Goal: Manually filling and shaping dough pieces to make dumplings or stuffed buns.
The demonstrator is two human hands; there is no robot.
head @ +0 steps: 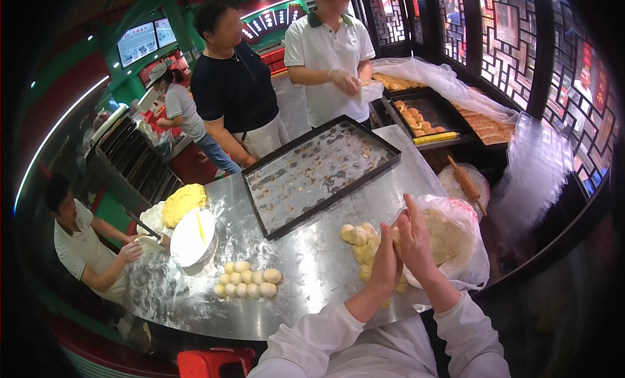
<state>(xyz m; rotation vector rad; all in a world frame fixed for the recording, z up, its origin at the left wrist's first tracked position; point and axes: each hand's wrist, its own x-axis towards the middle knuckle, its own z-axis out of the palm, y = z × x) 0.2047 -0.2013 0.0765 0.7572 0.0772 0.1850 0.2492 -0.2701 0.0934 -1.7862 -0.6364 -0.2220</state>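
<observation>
My left hand (386, 261) and my right hand (415, 239) face each other, palms nearly together, above the steel table's right side. Between them shows a small edge of a pale dough piece (397, 239), mostly hidden by the fingers. Beneath and left of my hands lie several lumps of yellow dough (364, 241), clustered on the metal. To the right of my right hand, a clear plastic bag (476, 261) lies open around a pale, crumbly filling or dough mass (447, 236). Farther left on the table, several round dough balls (249, 279) sit in tight rows.
A large black-rimmed baking tray (317, 175) lies across the table (307, 266). At left are a white bowl (188, 239), yellow dough (184, 205) and a co-worker (90, 251) handling dough. A rolling pin (466, 183) rests at right. Two people (237, 85) (329, 61) stand opposite.
</observation>
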